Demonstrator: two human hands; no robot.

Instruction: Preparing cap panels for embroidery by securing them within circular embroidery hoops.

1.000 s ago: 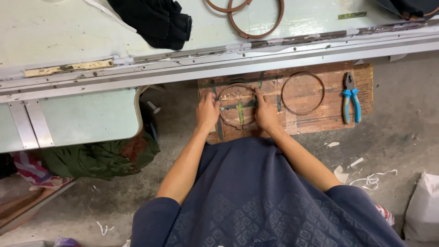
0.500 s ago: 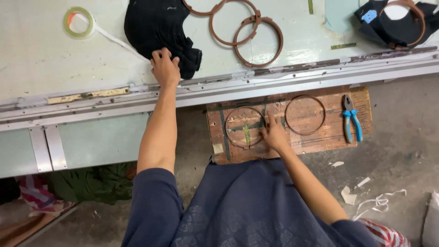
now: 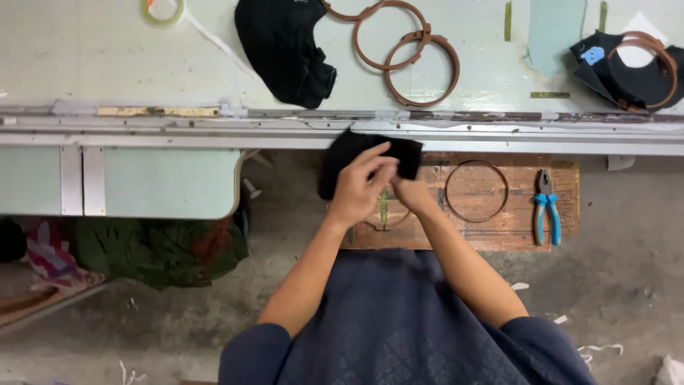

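Note:
My left hand (image 3: 361, 187) and my right hand (image 3: 407, 191) both hold a piece of black cloth (image 3: 349, 151) over the left end of a low wooden board (image 3: 513, 228). Under my hands a ring on the board is mostly hidden; only a green strip (image 3: 383, 209) shows between them. A second thin ring (image 3: 477, 191) lies bare on the board to the right. Blue-handled pliers (image 3: 547, 207) lie at the board's right end.
A pale green table (image 3: 107, 64) runs across the top, carrying a pile of black cloth (image 3: 285, 46), several brown hoops (image 3: 417, 57), a roll of tape (image 3: 163, 11) and a hooped black piece (image 3: 630, 68) at far right. Bundled cloth (image 3: 142, 246) lies under the table.
My left hand has come back from the black pile on the table with a black cloth piece, and both hands now hold it over the board.

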